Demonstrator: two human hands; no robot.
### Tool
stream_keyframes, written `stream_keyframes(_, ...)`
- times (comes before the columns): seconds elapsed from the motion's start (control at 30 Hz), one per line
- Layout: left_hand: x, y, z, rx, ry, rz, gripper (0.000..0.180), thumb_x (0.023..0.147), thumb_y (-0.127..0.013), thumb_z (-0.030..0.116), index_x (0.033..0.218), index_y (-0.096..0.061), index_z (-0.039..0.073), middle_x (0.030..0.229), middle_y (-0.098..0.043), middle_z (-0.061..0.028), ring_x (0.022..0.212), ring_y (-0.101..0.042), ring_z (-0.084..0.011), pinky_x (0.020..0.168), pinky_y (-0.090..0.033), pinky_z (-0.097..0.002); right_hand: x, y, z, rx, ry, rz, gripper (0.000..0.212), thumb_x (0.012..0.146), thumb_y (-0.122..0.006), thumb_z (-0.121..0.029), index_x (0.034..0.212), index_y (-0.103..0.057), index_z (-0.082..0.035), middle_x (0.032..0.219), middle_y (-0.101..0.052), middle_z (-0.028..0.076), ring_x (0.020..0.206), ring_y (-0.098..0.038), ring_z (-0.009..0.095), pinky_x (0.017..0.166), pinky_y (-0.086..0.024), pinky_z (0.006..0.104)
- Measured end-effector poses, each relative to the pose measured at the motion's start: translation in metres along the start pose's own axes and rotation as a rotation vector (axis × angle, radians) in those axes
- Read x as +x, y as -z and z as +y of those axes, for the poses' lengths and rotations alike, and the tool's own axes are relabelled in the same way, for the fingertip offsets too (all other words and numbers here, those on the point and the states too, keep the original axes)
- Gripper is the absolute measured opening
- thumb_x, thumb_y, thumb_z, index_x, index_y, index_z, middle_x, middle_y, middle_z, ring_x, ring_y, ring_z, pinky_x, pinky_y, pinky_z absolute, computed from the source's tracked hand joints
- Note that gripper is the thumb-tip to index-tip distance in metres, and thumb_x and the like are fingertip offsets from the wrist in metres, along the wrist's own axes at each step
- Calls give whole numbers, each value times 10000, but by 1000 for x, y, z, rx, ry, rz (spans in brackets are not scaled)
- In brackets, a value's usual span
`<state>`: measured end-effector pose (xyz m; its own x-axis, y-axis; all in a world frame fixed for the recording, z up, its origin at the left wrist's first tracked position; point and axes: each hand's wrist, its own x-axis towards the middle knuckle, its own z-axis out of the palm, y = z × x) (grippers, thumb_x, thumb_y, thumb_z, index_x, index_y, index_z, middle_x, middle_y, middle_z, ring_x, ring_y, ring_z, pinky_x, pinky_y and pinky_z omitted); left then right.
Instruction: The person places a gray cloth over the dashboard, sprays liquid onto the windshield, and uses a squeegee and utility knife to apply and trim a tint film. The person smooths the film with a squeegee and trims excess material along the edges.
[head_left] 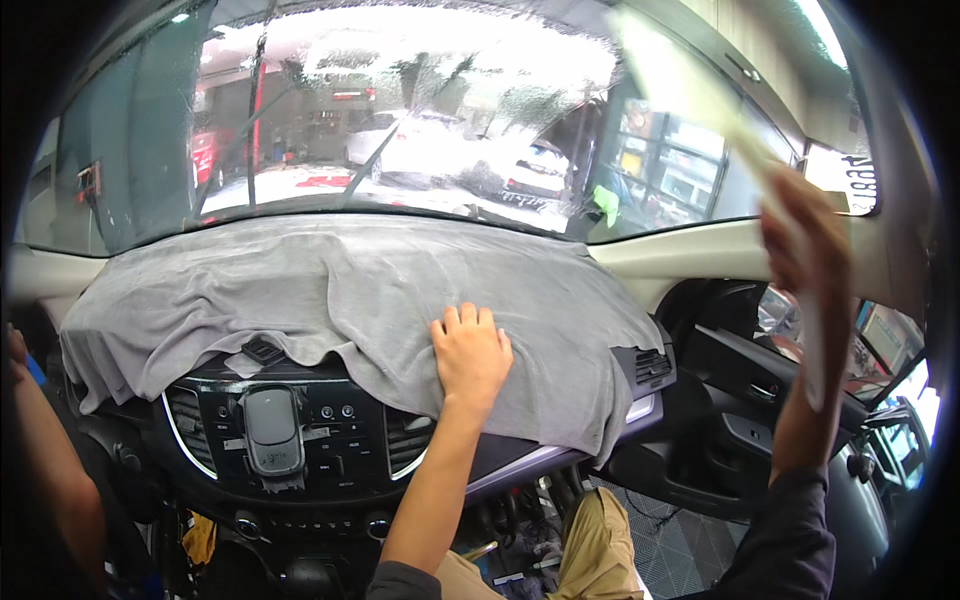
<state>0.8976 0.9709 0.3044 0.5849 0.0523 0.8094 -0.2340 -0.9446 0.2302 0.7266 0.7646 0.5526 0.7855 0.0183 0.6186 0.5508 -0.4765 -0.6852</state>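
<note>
A grey towel (400,270) lies draped over the dashboard of a car. My left hand (470,350) rests on it, palm down with the fingers spread a little, and holds nothing. High on the right, my right hand (806,235) is closed round a long pale tool with a flat blade (690,90). Motion smears both hand and tool, so its exact kind is unclear. A white handle end sticks out below the fist, along my forearm. Behind the blade are the upper right of the windshield (420,150) and the pillar; whether it touches them I cannot tell.
Wet streaks cover the windshield. Below the towel are the centre console (330,440), with a dark rounded holder (272,430), and air vents (405,440). On the right, the door (720,410) stands open. At the far left another person's arm (60,460) shows.
</note>
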Motion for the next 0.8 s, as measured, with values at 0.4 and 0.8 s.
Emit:
stream_keyframes(0.4, 0, 5, -15, 19, 9, 2, 240, 766, -654, 298, 876, -647, 85, 958, -596, -70, 967, -520, -237, 842, -385, -385, 38, -79, 68, -74, 19, -97, 308, 953, -504, -342, 1043, -571, -55, 635, -506, 16, 534, -482, 126, 492, -404, 274)
stream_keyframes(0.8, -10, -4, 16, -148, 3, 23, 194, 765, -646, 274, 835, -656, 93, 925, -591, -63, 941, -528, -229, 829, -389, -371, 144, -209, 119, -516, -79, -128, 458, 862, -583, -448, 1122, -672, -81, 941, -701, 139, 799, -664, 256, 731, -507, 385)
